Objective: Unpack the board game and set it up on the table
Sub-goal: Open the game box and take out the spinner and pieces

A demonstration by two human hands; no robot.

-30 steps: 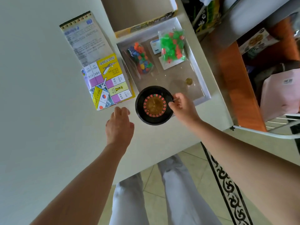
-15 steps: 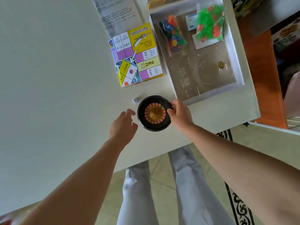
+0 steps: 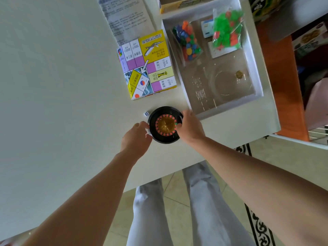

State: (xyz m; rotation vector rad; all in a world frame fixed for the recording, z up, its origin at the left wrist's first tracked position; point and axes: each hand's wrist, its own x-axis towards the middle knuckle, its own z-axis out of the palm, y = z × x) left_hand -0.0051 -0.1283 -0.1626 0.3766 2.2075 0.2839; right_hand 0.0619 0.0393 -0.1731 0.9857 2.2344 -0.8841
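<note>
Got roulette wheel (image 3: 166, 125) flat on white table (image 3: 53, 86), near the front edge, just short of the box tray (image 3: 259, 89). Seeing right hand (image 3: 190, 127) on the wheel's right rim with fingers curled over the edge, gripping it. Left hand (image 3: 135, 139) at the left rim with fingers loosely bent, tips against or just at the black edge; can't tell if actually gripping. White die (image 3: 146, 114) just beside the wheel's upper-left, apart from both hands. Folded game board (image 3: 147, 66) beyond the wheel, lying flat, with printed instruction sheet (image 3: 126, 16) partly under its far end. In the tray: bag of mixed-colour pieces (image 3: 188, 43), bag of green and orange pieces (image 3: 227, 31) over some cards (image 3: 206, 28), small gold token (image 3: 239, 74) in a round recess of the clear insert (image 3: 204, 93). Yellow-edged box lid (image 3: 177, 6) past the tray at the top, mostly cut off. Below the table edge: tiled floor (image 3: 110, 210), grey trouser legs (image 3: 150, 219).
</note>
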